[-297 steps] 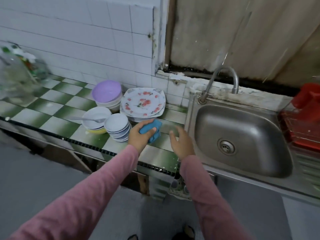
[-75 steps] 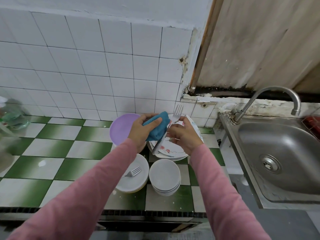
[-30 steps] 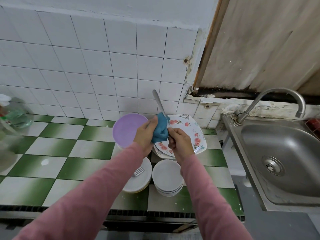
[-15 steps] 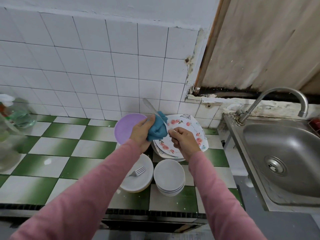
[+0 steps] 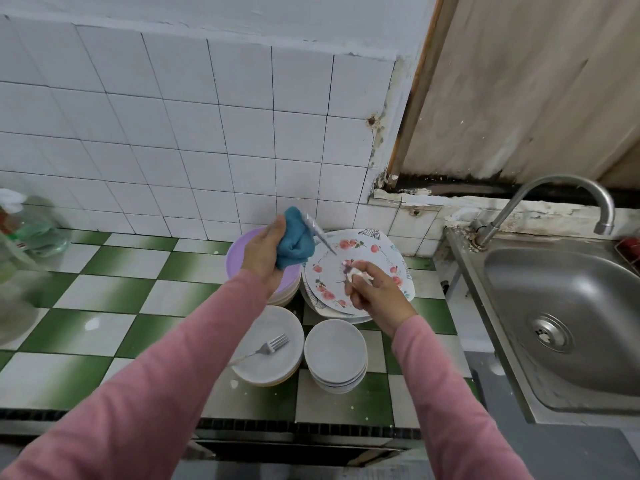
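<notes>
Your right hand point(image 5: 375, 294) pinches the near end of a utensil point(image 5: 320, 234), likely a fork though blur hides it. Its shaft slants up-left, away from you, into the blue cloth point(image 5: 294, 242) your left hand point(image 5: 263, 254) grips, above the floral plate point(image 5: 384, 258).

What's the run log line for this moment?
step: wipe utensil | left hand: grips blue cloth against utensil | right hand: pinches utensil's other end | location: above floral plate

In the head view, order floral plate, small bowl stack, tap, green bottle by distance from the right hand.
1. Floral plate, under the right hand.
2. Small bowl stack, counter front.
3. Tap, right, at sink.
4. Green bottle, far left.
</notes>
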The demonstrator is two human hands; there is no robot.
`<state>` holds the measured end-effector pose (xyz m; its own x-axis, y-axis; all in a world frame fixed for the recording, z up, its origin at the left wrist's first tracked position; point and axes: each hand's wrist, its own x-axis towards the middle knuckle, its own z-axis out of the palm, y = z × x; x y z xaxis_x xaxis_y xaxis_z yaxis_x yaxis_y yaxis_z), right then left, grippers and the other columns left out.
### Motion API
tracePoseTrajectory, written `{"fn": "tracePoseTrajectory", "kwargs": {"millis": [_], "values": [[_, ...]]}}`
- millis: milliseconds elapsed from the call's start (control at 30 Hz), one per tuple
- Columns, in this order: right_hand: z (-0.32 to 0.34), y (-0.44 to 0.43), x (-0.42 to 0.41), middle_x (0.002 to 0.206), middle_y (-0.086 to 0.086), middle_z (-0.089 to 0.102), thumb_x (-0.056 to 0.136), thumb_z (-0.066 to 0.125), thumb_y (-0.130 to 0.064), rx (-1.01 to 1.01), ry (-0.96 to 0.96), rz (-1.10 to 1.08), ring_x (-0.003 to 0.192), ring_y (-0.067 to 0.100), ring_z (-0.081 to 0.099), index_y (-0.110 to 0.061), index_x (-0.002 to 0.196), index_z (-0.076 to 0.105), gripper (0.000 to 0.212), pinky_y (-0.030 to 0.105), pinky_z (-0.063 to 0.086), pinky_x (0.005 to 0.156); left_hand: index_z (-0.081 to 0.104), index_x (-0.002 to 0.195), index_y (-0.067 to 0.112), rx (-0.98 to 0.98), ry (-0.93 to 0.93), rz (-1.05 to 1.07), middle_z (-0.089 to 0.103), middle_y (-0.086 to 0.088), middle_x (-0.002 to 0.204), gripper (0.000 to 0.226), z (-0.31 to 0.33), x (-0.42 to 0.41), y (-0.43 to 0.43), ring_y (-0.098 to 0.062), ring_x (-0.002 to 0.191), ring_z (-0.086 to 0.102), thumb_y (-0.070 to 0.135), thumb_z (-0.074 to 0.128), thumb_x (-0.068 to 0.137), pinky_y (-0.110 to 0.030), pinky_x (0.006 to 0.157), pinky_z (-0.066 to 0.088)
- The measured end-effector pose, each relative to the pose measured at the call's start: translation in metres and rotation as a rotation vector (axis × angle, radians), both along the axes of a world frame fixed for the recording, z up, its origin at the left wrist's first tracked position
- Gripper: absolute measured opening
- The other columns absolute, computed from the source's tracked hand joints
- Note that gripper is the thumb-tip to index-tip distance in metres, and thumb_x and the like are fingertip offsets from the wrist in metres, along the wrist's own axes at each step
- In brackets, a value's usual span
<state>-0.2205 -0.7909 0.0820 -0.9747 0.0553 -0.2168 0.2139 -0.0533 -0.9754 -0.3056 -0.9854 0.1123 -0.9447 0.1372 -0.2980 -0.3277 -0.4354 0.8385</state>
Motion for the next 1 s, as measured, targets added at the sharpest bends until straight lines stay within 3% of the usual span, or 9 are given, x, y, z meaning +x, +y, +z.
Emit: {"fn": "tracePoseTrajectory", "kwargs": {"millis": [133,300,433,533,633,700,833,933,1000], "values": [[0.016,-0.018,-0.012,0.074,-0.003,0.043,0.107,0.039,-0.026,-0.036,0.042,-0.101,0.059,0.009,0.032,-0.018,0.106,0.063,0.025,0.023,0.031,0.060,0.062,0.118,0.005,-0.053,0.007,-0.011,0.068,-0.009,0.110,0.036,-0.007,0.007,0.009,-0.018,0.105,0.064,0.034,0.050,0.100,-0.021,0.078,0.052],[0.017,-0.038,-0.016,0.083,-0.006,0.051,0.106,0.041,-0.028,0.216,0.122,-0.140,0.073,0.008,0.047,-0.023,0.104,0.058,0.018,0.025,0.040,0.075,0.063,0.117,0.005,0.021,-0.066,0.006,0.071,-0.011,0.109,0.041,-0.005,0.016,0.019,-0.017,0.094,0.069,0.040,0.052,0.099,-0.024,0.074,0.059],[0.011,-0.036,-0.012,0.081,0.000,0.055,0.101,0.057,-0.019,0.293,0.155,-0.099,0.074,0.009,0.049,-0.012,0.093,0.056,0.010,0.011,0.042,0.067,0.061,0.119,0.007,0.009,-0.106,0.041,0.068,-0.012,0.119,0.050,-0.001,0.010,0.008,-0.020,0.109,0.066,0.050,0.047,0.098,-0.033,0.097,0.052],[0.013,-0.037,-0.012,0.068,0.001,0.047,0.100,0.059,-0.017,0.276,0.166,-0.067,0.064,0.011,0.040,-0.010,0.078,0.056,0.023,0.016,0.038,0.059,0.062,0.116,0.006,-0.052,-0.093,-0.018,0.071,-0.011,0.109,0.047,-0.003,0.017,0.010,-0.018,0.096,0.069,0.047,0.046,0.099,-0.027,0.079,0.058],[0.020,-0.040,-0.018,0.072,0.009,0.049,0.099,0.061,-0.017,0.220,0.185,-0.055,0.066,0.013,0.040,0.009,0.091,0.061,0.026,0.021,0.037,0.061,0.064,0.108,0.008,-0.079,-0.104,-0.068,0.073,-0.005,0.093,0.042,-0.005,0.026,0.017,-0.013,0.083,0.070,0.044,0.046,0.100,-0.020,0.062,0.057],[0.021,-0.038,-0.019,0.071,0.008,0.050,0.098,0.061,-0.017,0.218,0.173,-0.050,0.063,0.011,0.040,0.009,0.094,0.062,0.026,0.018,0.037,0.059,0.062,0.115,0.006,-0.060,-0.121,-0.057,0.070,-0.008,0.101,0.044,-0.004,0.025,0.016,-0.016,0.089,0.068,0.045,0.047,0.099,-0.021,0.062,0.057],[0.014,-0.027,-0.011,0.057,-0.014,0.053,0.099,0.060,-0.017,0.274,0.105,-0.011,0.055,-0.001,0.046,-0.008,0.084,0.066,0.018,0.011,0.041,0.060,0.058,0.122,0.005,0.054,-0.120,0.013,0.069,-0.010,0.114,0.054,0.002,0.012,0.001,-0.016,0.094,0.068,0.051,0.044,0.098,-0.025,0.072,0.057],[0.005,-0.022,-0.006,0.062,-0.011,0.055,0.098,0.061,-0.012,0.186,0.064,-0.034,0.056,-0.001,0.047,0.000,0.093,0.066,0.015,0.013,0.043,0.062,0.061,0.126,0.008,0.136,-0.116,0.073,0.070,-0.006,0.112,0.058,0.006,0.005,-0.007,-0.014,0.094,0.069,0.055,0.043,0.096,-0.025,0.079,0.057],[0.004,-0.024,-0.006,0.064,-0.008,0.055,0.098,0.060,-0.012,0.168,0.059,-0.030,0.057,0.002,0.047,0.002,0.094,0.067,0.017,0.013,0.042,0.061,0.060,0.128,0.007,0.123,-0.129,0.056,0.070,-0.006,0.114,0.059,0.006,0.006,-0.006,-0.013,0.093,0.069,0.055,0.043,0.097,-0.024,0.073,0.058]]}}
